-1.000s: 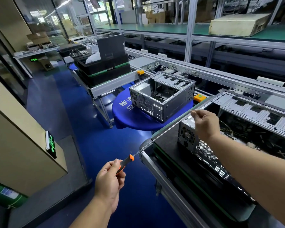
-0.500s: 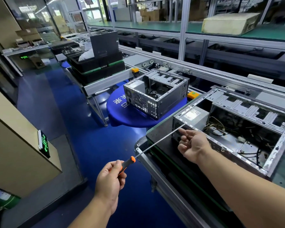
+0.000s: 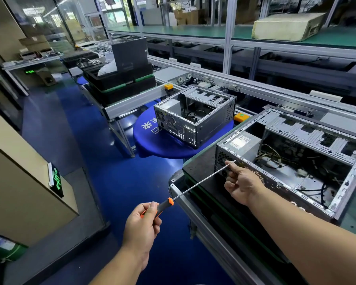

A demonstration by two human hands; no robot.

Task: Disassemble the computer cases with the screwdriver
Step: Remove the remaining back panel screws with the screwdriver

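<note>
Gripping the orange-and-black long-shaft screwdriver (image 3: pixel 193 189), left hand (image 3: pixel 141 225) wrapped its handle; right hand (image 3: pixel 242 183) pinched the tip against the open grey metal computer case (image 3: pixel 292 161).

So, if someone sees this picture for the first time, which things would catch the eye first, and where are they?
The eye goes first to the long screwdriver in the lower middle: the left hand grips its orange and black handle, and the right hand pinches the shaft near the tip at the rear corner of the open computer case on the right. Next comes a second open case on a round blue table in the centre.
</note>
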